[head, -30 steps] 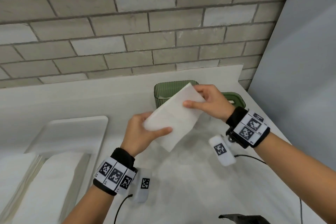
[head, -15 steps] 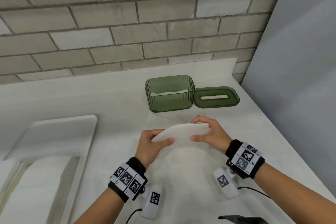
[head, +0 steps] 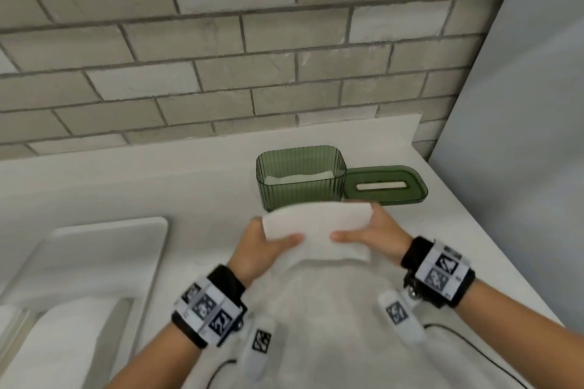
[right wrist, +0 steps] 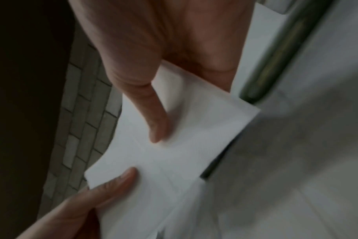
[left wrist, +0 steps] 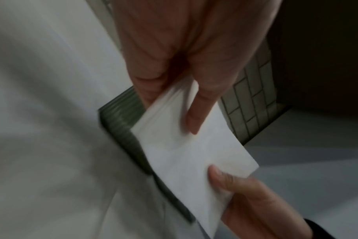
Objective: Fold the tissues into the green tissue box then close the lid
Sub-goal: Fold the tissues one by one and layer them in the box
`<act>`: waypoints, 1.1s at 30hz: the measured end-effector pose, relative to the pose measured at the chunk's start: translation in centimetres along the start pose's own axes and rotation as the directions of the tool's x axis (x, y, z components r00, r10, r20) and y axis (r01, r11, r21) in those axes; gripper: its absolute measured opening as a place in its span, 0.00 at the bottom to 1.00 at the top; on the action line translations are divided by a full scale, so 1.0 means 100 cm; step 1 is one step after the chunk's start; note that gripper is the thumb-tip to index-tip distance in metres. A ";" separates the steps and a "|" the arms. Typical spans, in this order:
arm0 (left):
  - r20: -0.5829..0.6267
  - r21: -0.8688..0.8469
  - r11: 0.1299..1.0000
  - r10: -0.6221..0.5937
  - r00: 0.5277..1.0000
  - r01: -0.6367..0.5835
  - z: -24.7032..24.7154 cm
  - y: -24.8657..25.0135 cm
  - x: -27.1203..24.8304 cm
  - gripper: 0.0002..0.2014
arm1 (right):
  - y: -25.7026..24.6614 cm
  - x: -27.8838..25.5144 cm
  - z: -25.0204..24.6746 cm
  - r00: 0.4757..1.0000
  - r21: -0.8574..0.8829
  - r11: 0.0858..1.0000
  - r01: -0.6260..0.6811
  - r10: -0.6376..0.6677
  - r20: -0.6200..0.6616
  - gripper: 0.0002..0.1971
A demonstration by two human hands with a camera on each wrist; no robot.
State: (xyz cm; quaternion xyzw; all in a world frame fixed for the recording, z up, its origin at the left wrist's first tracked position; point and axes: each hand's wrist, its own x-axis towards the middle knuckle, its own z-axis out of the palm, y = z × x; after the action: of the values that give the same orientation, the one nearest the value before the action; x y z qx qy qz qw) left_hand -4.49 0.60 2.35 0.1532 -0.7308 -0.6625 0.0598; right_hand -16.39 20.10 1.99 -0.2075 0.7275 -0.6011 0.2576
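A folded white tissue (head: 316,227) is held flat between both hands just in front of the green tissue box (head: 300,178). My left hand (head: 268,241) pinches its left end, thumb on top. My right hand (head: 366,230) pinches its right end the same way. The box stands open with white tissues lying inside. Its green lid (head: 384,185), with a slot in the middle, lies flat on the counter right of the box. The left wrist view shows the tissue (left wrist: 192,155) in front of the ribbed box (left wrist: 121,119). In the right wrist view, both thumbs press on the tissue (right wrist: 174,145).
A white tray (head: 104,249) sits at the left, with stacked white tissues (head: 53,347) at the lower left. The brick wall (head: 221,41) runs behind the white counter (head: 126,183), and a grey panel (head: 521,136) bounds the right side. Cables trail from both wristbands.
Both hands brought the tissue down from in front of the box towards me, then lifted it slightly back towards the box. It now lies level, not tilted.
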 end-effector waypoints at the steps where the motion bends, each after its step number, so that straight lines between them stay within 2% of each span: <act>1: -0.006 0.029 0.999 0.037 0.999 -0.036 -0.009 0.014 0.013 0.09 | -0.012 0.013 -0.005 0.999 -0.060 0.998 0.010 -0.012 -0.033 0.29; 3: -0.016 0.138 0.987 0.091 0.996 -0.087 -0.027 0.039 0.044 0.12 | -0.041 0.041 -0.015 0.994 -0.178 0.981 0.082 -0.094 -0.063 0.29; 5: 0.008 0.234 0.968 0.096 0.995 -0.095 -0.042 0.058 0.076 0.18 | -0.067 0.070 -0.019 0.982 -0.239 0.959 0.154 -0.175 -0.068 0.29; 7: 0.031 0.286 0.955 0.075 0.997 -0.081 -0.052 0.071 0.104 0.27 | -0.083 0.095 -0.022 0.971 -0.297 0.939 0.175 -0.215 -0.109 0.30; 9: 0.031 0.389 0.918 0.074 0.997 -0.080 -0.057 0.076 0.127 0.30 | -0.088 0.117 -0.022 0.963 -0.382 0.906 0.183 -0.243 -0.114 0.29; 11: 0.011 0.515 0.854 0.079 0.997 -0.073 -0.057 0.076 0.144 0.22 | -0.086 0.135 -0.021 0.964 -0.505 0.846 0.174 -0.251 -0.090 0.22; 13: -0.026 0.652 0.757 0.094 0.995 -0.054 -0.055 0.076 0.156 0.09 | -0.083 0.148 -0.023 0.971 -0.633 0.757 0.161 -0.235 -0.034 0.11; 14: -0.024 0.701 0.712 0.090 0.996 -0.047 -0.055 0.075 0.163 0.05 | -0.082 0.153 -0.024 0.978 -0.676 0.720 0.158 -0.210 0.005 0.08; 15: -0.011 0.739 0.672 0.072 0.997 -0.041 -0.054 0.074 0.167 0.06 | -0.080 0.156 -0.025 0.984 -0.704 0.693 0.154 -0.170 0.048 0.07; 18: 0.033 0.817 0.576 -0.042 0.999 -0.003 -0.050 0.069 0.175 0.15 | -0.079 0.161 -0.023 0.985 -0.771 0.619 0.152 -0.034 0.167 0.10; 20: 0.073 0.844 0.536 -0.122 0.990 0.004 -0.043 0.065 0.179 0.18 | -0.077 0.166 -0.021 0.977 -0.828 0.545 0.134 0.065 0.201 0.13; 23: 0.099 0.879 0.477 -0.225 0.969 0.021 -0.030 0.055 0.185 0.16 | -0.071 0.179 -0.013 0.961 -0.903 0.415 0.111 0.188 0.204 0.14; 27: 0.133 0.957 0.287 -0.278 0.951 -0.049 -0.017 0.043 0.194 0.06 | -0.062 0.187 -0.001 0.941 -0.948 0.290 0.130 0.265 0.210 0.06; 29: 0.151 0.972 0.222 -0.324 0.934 -0.080 -0.011 0.040 0.195 0.02 | -0.054 0.190 0.005 0.927 -0.963 0.207 0.171 0.298 0.229 0.08; 32: 0.171 0.981 0.146 -0.382 0.908 -0.124 -0.002 0.033 0.198 0.04 | -0.043 0.197 0.009 0.907 -0.970 0.138 0.199 0.349 0.236 0.08; 33: 0.154 0.985 0.132 -0.404 0.902 -0.109 -0.001 0.030 0.201 0.09 | -0.041 0.199 0.009 0.902 -0.973 0.120 0.197 0.366 0.228 0.07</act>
State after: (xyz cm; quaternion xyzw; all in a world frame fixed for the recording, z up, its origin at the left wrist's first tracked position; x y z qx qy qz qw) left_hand -23.90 -5.34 2.98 0.0937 -0.9581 -0.0413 -0.2676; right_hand -31.42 6.42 3.40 -0.4043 0.8764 0.1086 0.2380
